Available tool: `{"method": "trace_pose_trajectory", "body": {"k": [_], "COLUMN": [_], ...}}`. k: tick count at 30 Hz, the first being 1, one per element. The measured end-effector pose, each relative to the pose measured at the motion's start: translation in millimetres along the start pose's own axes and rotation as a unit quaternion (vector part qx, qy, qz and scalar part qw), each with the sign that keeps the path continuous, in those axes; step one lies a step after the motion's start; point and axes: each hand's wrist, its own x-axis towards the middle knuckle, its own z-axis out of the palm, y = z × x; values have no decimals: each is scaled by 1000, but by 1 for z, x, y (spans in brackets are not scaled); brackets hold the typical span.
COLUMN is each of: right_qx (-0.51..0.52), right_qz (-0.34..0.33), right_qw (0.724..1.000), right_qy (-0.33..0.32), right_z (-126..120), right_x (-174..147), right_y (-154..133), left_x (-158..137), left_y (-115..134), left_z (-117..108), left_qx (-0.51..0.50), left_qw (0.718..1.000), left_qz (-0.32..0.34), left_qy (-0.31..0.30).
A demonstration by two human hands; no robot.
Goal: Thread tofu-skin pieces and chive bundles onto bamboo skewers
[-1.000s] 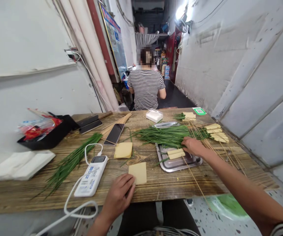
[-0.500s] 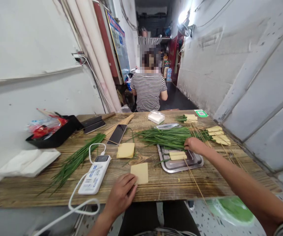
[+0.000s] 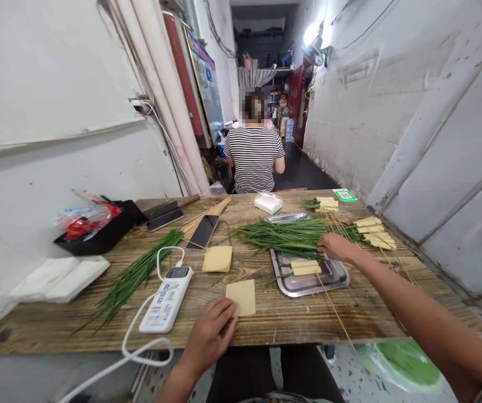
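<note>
My left hand (image 3: 211, 333) rests on the wood, fingers loosely curved and thumb apart. Its fingertips touch the left edge of a single square tofu sheet (image 3: 241, 297) lying flat. Just behind is a small stack of the same sheets (image 3: 217, 258). My right hand (image 3: 335, 247) is closed, pinching at the right end of a pile of green chives (image 3: 283, 233); its fingertips are partly hidden. Under the chives lies a metal tray (image 3: 310, 289), where skewered tofu rolls (image 3: 305, 267) lie with a stick (image 3: 335, 309) reaching past the table's front edge.
Finished skewers (image 3: 374, 231) lie at the right, with another bunch (image 3: 327, 204) behind. A power bank (image 3: 166, 299) with a white cable, more chives (image 3: 138, 277), a phone (image 3: 202, 232), loose skewers and a black box (image 3: 98, 232) occupy the left. A person in stripes (image 3: 254, 157) sits beyond.
The view has shifted slightly, so everything sits a little further right. Both hands keep nearly the same places, the left at the tofu sheet and the right at the chives.
</note>
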Motion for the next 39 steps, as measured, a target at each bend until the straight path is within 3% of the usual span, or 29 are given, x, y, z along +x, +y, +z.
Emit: {"method": "trace_pose_trajectory", "body": {"k": [7, 11, 15, 19, 23, 25, 30, 34, 37, 39], "right_qx": [-32, -46, -63, -75, -58, -48, -22, 46, 159, 265], "right_qz": [6, 5, -14, -82, -120, -131, -158, -167, -132, -78], "right_qw": [999, 999, 997, 992, 987, 985, 974, 955, 917, 889], "right_qy": [12, 18, 32, 63, 87, 105, 161, 240, 341, 366], "right_z": [-20, -40, -64, -91, -107, -108, -95, -83, -73, -66], "right_x": [-18, -35, -51, -65, -76, -79, -82, -88, -96, -101], "right_y": [3, 3, -20, -62, -86, -87, -77, -70, -67, -69], "left_x": [-2, 7, 49, 111, 154, 165, 177, 182, 184, 184], "left_y": [-1, 0, 22, 62, 84, 88, 98, 101, 98, 96], "left_z": [-1, -3, -11, -9, 2, 4, -15, -29, -33, -35], "left_qx": [22, 48, 66, 96, 99, 68, -33, -125, -264, -379], "left_qw": [999, 996, 990, 982, 989, 996, 992, 978, 947, 897], "left_qz": [25, 22, 16, 51, 71, 48, -24, -65, -115, -172], "left_qy": [8, 68, 123, 152, 81, 22, -120, -157, -144, -152]}}
